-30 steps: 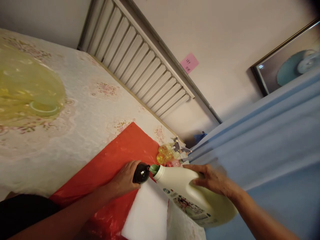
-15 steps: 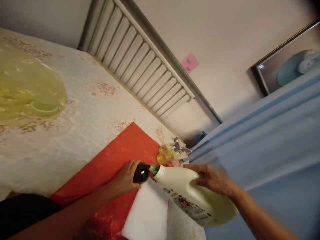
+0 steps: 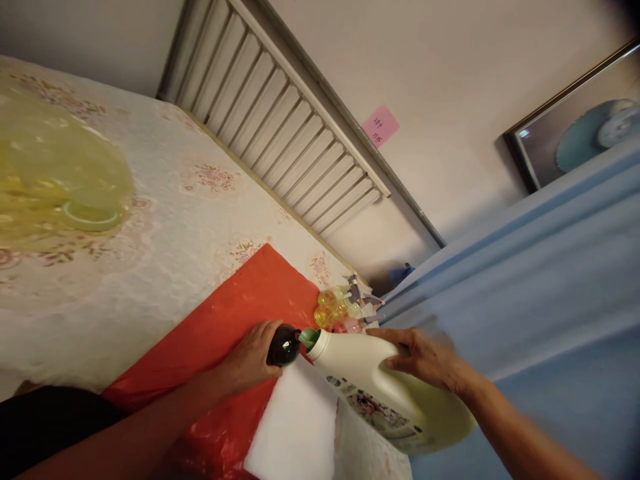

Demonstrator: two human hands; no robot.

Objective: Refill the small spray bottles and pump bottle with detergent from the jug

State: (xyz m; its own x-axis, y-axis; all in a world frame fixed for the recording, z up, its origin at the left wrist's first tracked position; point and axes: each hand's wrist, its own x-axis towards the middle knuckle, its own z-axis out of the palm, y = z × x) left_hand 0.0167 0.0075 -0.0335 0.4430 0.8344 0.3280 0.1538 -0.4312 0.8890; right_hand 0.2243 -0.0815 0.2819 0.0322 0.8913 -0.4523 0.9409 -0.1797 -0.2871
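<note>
My left hand [image 3: 255, 357] is closed around a small dark bottle [image 3: 284, 346], which stands over the red plastic sheet. In my right hand [image 3: 423, 359] is a large cream-coloured jug [image 3: 373, 380] with a printed label, gripped by its handle and tilted so that its mouth points left. The green spout [image 3: 309, 339] in the jug's mouth meets the opening of the dark bottle. Whether liquid is flowing between them I cannot make out. Part of my right hand's grip is hidden by the jug.
Under my left hand lies the red sheet [image 3: 240, 293], with a white pad [image 3: 295, 420] beside it. Several spray bottles [image 3: 333, 305] stand just beyond the jug. A yellow translucent bag [image 3: 65, 167] lies on the flowered tablecloth [image 3: 185, 220]. A blue curtain [image 3: 545, 267] hangs at right.
</note>
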